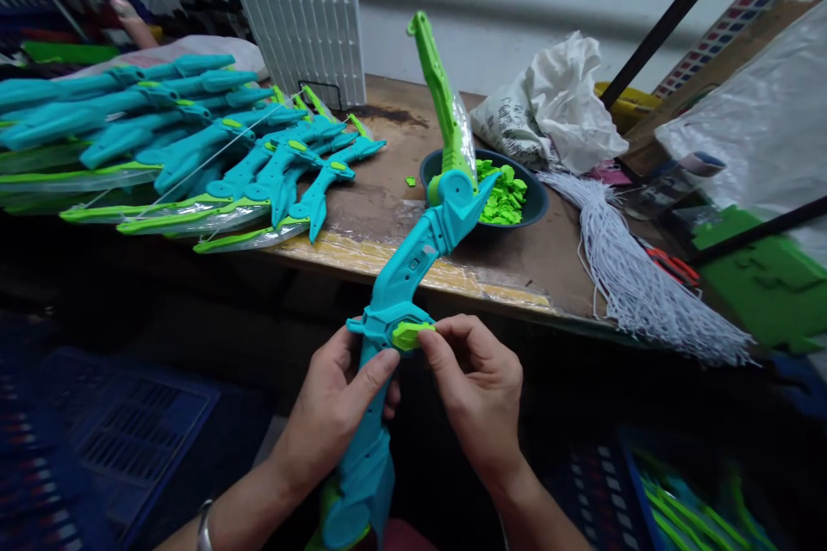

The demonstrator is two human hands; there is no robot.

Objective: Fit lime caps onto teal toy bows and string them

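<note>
A teal toy bow (404,263) with a lime-green limb at its top slants up from my lap, over the table's front edge. My left hand (339,396) is wrapped round its grip, thumb on the near face. Between the thumb and fingers of my right hand (475,387) is a small lime-green plastic piece (410,334), which lies against the bow's middle. Whether it is seated there I cannot tell. Behind the bow's upper part stands a dark bowl (537,205) with many loose green pieces (507,196) in it.
Several teal and green toy bows (213,120) are piled on the table (381,181) at left. A bundle of white strings (639,250), red-handled scissors (672,265) and a white sack (556,103) lie at right. Blue crates (148,439) stand below. A dark bar crosses the upper right.
</note>
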